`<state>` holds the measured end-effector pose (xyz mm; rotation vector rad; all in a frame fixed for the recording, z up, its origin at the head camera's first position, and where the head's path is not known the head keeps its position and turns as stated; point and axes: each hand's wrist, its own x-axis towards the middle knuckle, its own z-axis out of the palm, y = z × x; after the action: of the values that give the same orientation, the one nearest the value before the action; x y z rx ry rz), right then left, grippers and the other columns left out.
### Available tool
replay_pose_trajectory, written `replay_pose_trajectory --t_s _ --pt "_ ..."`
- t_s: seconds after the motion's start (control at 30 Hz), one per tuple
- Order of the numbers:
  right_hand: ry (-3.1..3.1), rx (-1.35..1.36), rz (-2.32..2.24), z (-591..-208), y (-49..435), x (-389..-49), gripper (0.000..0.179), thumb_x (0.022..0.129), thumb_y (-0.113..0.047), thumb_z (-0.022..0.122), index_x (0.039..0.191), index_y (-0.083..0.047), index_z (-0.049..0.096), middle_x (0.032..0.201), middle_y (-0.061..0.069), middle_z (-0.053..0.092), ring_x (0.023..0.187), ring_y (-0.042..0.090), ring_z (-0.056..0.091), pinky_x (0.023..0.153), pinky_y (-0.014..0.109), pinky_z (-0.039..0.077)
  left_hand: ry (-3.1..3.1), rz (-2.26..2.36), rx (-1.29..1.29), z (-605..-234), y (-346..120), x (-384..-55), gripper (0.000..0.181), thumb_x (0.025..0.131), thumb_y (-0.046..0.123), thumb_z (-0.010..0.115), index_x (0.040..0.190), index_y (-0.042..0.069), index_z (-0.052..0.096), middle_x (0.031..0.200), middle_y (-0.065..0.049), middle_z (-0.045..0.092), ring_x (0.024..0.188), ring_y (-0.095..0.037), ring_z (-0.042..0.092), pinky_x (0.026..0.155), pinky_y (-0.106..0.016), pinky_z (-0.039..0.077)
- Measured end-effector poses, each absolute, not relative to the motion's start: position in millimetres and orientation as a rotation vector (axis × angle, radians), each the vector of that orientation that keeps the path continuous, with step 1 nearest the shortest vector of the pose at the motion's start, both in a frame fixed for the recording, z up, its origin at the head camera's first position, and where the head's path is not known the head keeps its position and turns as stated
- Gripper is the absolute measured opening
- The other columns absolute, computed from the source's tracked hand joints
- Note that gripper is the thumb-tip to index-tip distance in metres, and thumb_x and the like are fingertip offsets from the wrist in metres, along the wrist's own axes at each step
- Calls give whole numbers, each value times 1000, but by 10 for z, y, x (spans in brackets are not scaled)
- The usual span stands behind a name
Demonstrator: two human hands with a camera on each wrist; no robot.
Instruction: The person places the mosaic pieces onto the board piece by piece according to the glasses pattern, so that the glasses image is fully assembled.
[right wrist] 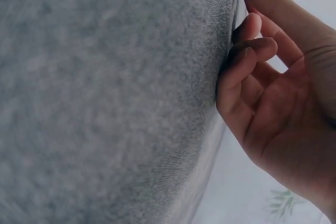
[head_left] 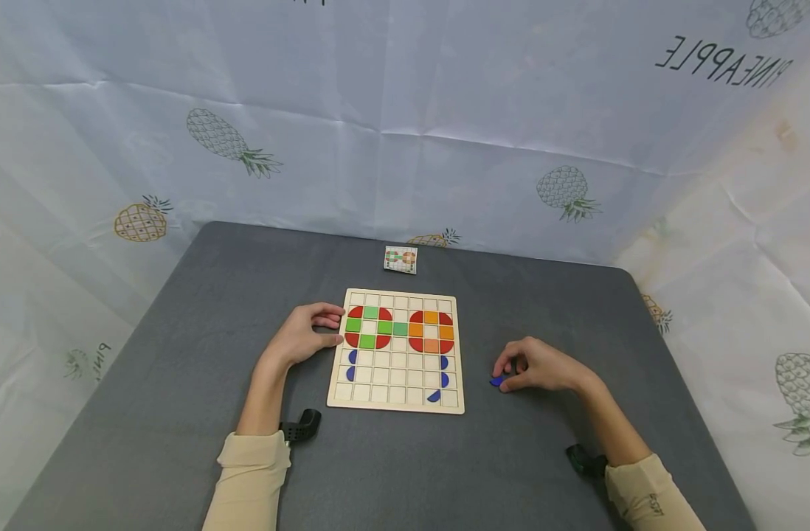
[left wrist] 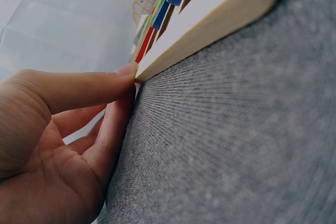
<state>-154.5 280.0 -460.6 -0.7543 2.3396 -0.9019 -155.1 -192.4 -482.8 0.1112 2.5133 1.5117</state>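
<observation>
My left hand (head_left: 305, 335) rests its thumb and fingertips against the left edge of a pale wooden grid board (head_left: 381, 375); the left wrist view shows the thumb (left wrist: 86, 87) touching the board's side. Two rings of pieces lie on the grid: a red-and-green one (head_left: 367, 341) and a red-and-orange one (head_left: 431, 345), joined by a teal square (head_left: 400, 329). Below them sit blue half-circle pieces, one of them tilted (head_left: 434, 396). Right of the board, my right hand (head_left: 536, 364) pinches a blue half-circle piece (head_left: 496, 381) at the tabletop; fingers mostly cover it in the right wrist view.
Behind the board lies a small pattern card (head_left: 400, 259) showing a similar coloured design. The dark grey table (head_left: 405, 472) ends at a pale pineapple-print curtain (head_left: 378, 169). A black wrist device (head_left: 302, 425) is beside the left forearm, another (head_left: 584, 461) by the right.
</observation>
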Motion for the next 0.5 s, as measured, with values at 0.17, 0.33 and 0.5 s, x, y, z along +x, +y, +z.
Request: replay_pose_trajectory --t_s 0.17,0.33,0.5 --pt "2353 -793 -893 -4617 2803 -1543 13 92 -19 88 102 -14 82 91 2 68 76 3 54 66 21 48 2512 1512 104 -4825 -1923 -1549 51 94 1 82 142 -1 66 130 -23 72 119 -34 69 97 -36 54" --pt "2361 -833 -886 -4629 2806 -1540 10 95 -21 86 102 -16 82 92 0 68 75 2 54 65 22 48 2511 1510 100 -4825 -1919 -1548 51 94 1 82 143 0 66 131 -23 72 120 -34 69 97 -36 54" --pt "2353 -811 -905 -4618 2775 -1540 9 97 -24 84 104 -19 80 96 -2 71 70 2 56 62 21 49 2509 1510 99 -4828 -1918 -1548 51 94 1 81 143 -1 66 131 -23 72 119 -34 69 97 -34 55"
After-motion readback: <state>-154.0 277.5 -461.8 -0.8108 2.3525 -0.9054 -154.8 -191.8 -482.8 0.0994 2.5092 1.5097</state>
